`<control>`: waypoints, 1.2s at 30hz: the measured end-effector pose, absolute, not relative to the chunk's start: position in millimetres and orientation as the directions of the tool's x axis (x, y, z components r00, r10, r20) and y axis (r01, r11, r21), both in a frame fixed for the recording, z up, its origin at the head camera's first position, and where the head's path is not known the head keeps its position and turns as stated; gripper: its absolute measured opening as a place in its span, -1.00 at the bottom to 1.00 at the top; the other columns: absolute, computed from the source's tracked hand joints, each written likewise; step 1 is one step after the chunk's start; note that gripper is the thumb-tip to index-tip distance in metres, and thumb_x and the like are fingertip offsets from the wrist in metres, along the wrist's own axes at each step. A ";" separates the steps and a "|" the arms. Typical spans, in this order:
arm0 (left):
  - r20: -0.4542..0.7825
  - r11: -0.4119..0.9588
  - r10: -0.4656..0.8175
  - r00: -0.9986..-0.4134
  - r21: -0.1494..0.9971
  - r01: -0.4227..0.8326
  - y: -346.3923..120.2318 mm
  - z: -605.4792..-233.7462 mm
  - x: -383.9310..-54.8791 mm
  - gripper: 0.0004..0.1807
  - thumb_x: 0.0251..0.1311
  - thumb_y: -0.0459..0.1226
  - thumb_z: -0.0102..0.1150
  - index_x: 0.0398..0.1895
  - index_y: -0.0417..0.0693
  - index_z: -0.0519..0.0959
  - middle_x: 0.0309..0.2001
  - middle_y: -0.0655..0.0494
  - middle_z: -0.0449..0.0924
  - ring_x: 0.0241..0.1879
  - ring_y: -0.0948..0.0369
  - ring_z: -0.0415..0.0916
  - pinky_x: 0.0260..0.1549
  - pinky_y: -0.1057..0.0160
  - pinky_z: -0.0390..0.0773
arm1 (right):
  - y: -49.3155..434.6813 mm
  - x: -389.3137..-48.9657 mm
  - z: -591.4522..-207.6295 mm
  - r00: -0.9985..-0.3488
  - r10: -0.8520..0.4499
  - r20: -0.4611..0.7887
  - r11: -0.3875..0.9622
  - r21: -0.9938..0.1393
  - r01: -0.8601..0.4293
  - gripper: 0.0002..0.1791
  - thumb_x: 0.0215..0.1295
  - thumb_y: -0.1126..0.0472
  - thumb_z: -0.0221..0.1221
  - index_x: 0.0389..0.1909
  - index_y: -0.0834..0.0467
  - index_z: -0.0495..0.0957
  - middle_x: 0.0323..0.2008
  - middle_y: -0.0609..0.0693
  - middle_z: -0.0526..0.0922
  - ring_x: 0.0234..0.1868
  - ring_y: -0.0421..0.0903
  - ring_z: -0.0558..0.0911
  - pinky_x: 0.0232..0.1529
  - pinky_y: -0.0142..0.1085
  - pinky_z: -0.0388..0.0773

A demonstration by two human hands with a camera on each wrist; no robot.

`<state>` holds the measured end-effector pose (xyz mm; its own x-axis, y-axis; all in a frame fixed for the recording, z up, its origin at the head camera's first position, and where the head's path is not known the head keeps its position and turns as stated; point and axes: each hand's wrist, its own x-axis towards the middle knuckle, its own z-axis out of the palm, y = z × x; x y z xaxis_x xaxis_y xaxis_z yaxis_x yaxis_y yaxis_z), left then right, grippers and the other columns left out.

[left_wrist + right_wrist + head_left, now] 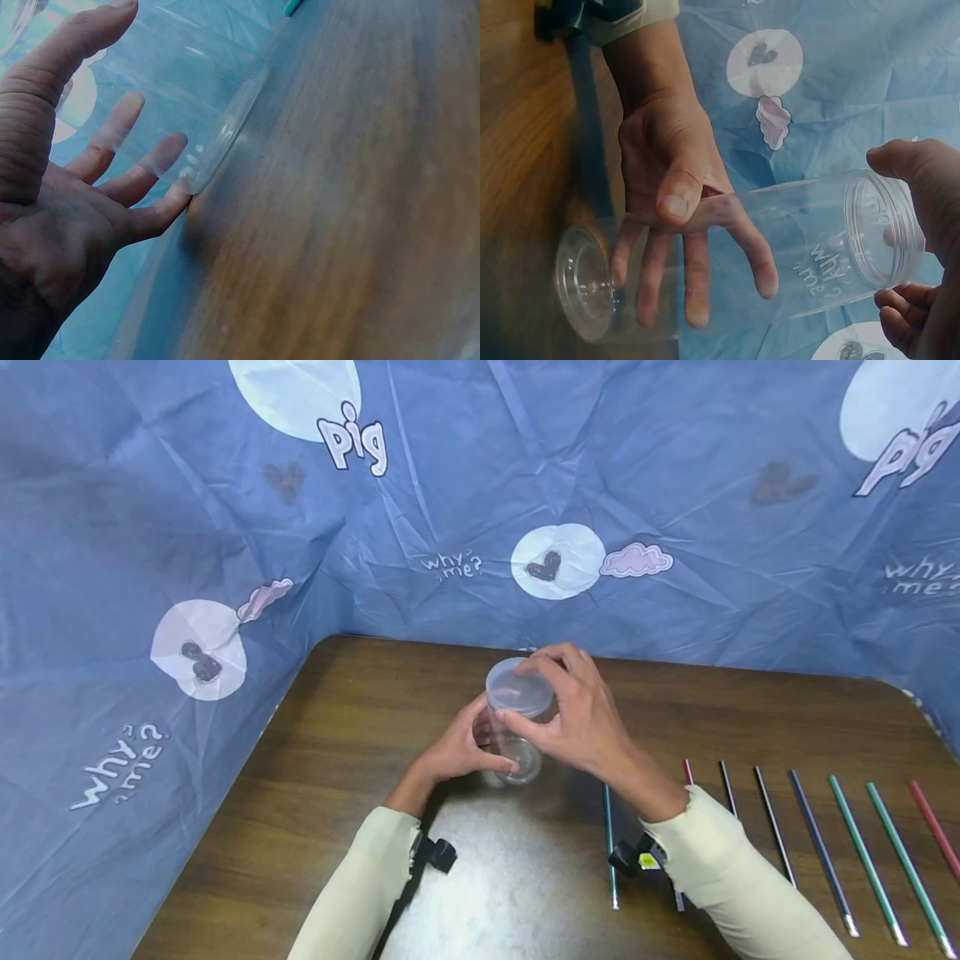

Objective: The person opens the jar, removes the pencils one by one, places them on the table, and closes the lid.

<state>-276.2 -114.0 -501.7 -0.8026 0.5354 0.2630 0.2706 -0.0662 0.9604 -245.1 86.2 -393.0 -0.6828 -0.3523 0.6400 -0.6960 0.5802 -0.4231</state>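
A tall clear plastic jar (pixel 517 750) stands upright on the wooden table, with a translucent round lid (pixel 517 687) at its top. My left hand (pixel 461 745) holds the jar's lower body from the left, thumb in front and fingers behind it. Through the clear wall in the right wrist view, the fingers of this left hand (pixel 667 180) show spread along the far side. From the right, my right hand (pixel 577 710) grips the lid's rim between thumb and fingers. The left wrist view shows the jar's base edge (pixel 232 124) beside the little finger. No contents are visible inside the jar.
Several pencils lie in a spaced row on the right of the table, among them a teal one (pixel 609 852), a dark blue one (pixel 821 852) and a red one (pixel 933 827). My right forearm passes over part of the row. A printed blue cloth (pixel 450 485) hangs behind the table.
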 end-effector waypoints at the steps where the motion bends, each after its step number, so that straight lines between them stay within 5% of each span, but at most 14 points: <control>1: 0.260 -0.066 0.534 -0.805 0.961 0.267 -114.1 -501.8 -276.0 0.12 -0.22 -0.65 0.49 0.48 -0.07 0.16 0.16 -0.15 0.54 0.09 0.03 0.56 0.07 -0.07 0.59 | 85.5 -244.5 -393.5 -0.687 -0.345 0.640 0.582 -0.428 -0.691 -0.45 -0.06 -0.13 0.46 -0.08 0.09 0.62 -0.04 0.05 0.54 0.02 0.05 0.47 -0.07 -0.08 0.47; 12: 0.254 -0.058 0.522 -0.814 0.963 0.264 -112.9 -501.5 -275.7 0.15 -0.27 -0.66 0.51 0.48 -0.14 0.14 0.15 -0.23 0.53 0.07 0.04 0.57 0.07 0.01 0.60 | 76.5 -239.0 -399.6 -0.716 -0.221 0.662 0.613 -0.477 -0.630 -0.43 -0.11 -0.16 0.49 -0.13 0.07 0.60 -0.05 0.08 0.49 0.02 0.08 0.45 -0.08 -0.05 0.47; 21: 0.232 -0.027 0.506 -0.831 0.967 0.253 -111.9 -501.0 -273.4 0.18 -0.30 -0.70 0.47 0.50 -0.20 0.09 0.11 -0.27 0.53 -0.05 0.13 0.59 0.06 -0.21 0.55 | 63.3 -232.7 -408.2 -0.736 -0.072 0.673 0.638 -0.536 -0.553 -0.37 -0.15 -0.18 0.53 -0.12 0.09 0.57 -0.09 0.10 0.42 -0.01 0.09 0.42 -0.06 -0.06 0.42; 29: 0.234 -0.029 0.522 -0.820 0.966 0.257 -112.7 -500.2 -272.1 0.11 -0.26 -0.65 0.50 0.45 -0.22 0.15 0.15 -0.24 0.52 0.07 0.06 0.57 0.08 0.09 0.60 | 51.4 -225.1 -411.5 -0.744 0.042 0.667 0.673 -0.569 -0.472 -0.33 -0.12 -0.27 0.48 -0.12 0.09 0.55 -0.12 0.09 0.38 -0.03 0.08 0.39 -0.10 -0.06 0.42; 36: 0.225 -0.024 0.512 -0.829 0.968 0.249 -113.3 -503.2 -273.7 0.08 -0.28 -0.63 0.52 0.43 -0.22 0.18 0.17 -0.23 0.51 0.10 0.01 0.55 0.12 0.09 0.57 | 46.1 -226.3 -413.9 -0.737 0.099 0.668 0.679 -0.587 -0.441 -0.28 -0.16 -0.32 0.48 -0.13 0.09 0.51 -0.10 0.11 0.36 -0.04 0.08 0.37 -0.04 -0.06 0.41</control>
<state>-273.7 -113.3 -503.2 -0.8291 0.5117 0.2255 0.2486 -0.0239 0.9683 -226.3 46.1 -413.9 -0.7371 0.0994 0.6685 -0.4406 0.6792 -0.5869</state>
